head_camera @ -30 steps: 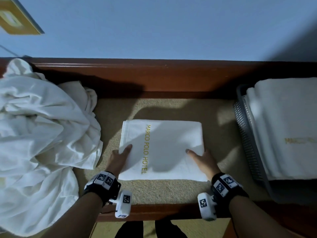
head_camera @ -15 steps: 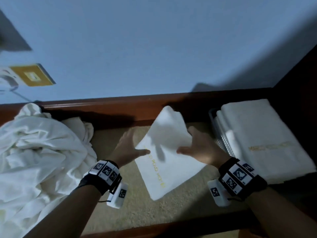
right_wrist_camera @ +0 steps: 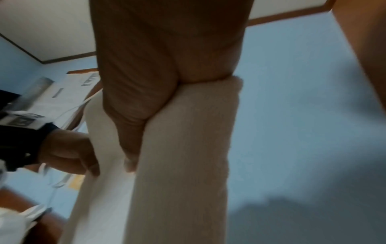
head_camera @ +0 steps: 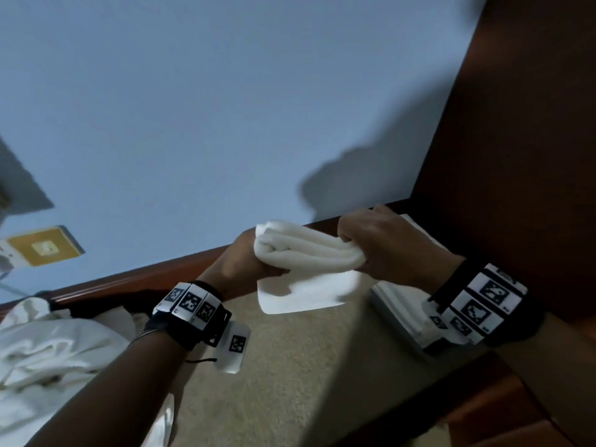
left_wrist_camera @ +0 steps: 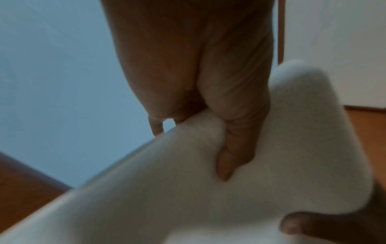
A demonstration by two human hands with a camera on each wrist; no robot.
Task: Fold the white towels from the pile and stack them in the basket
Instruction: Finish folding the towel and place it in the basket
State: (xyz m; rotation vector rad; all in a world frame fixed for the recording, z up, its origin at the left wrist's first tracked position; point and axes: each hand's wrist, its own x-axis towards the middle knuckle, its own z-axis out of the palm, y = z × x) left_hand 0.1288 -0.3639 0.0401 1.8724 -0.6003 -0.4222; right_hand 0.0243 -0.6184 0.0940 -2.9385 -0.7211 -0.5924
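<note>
Both hands gripping folded towel (head_camera: 309, 253) up in air, my left hand (head_camera: 238, 269) clamped on left end, right hand (head_camera: 387, 250) on right end. Pile (head_camera: 48, 350) at bench's left edge, basket (head_camera: 392, 309) at right with folded towels inside.

wall: pale blue wall (head_camera: 225, 108) facing me | trim: dark brown wood rail (head_camera: 135, 279) | worktop (head_camera: 306, 366): beige, rough | right: tall brown wood panel (head_camera: 522, 124)
</note>
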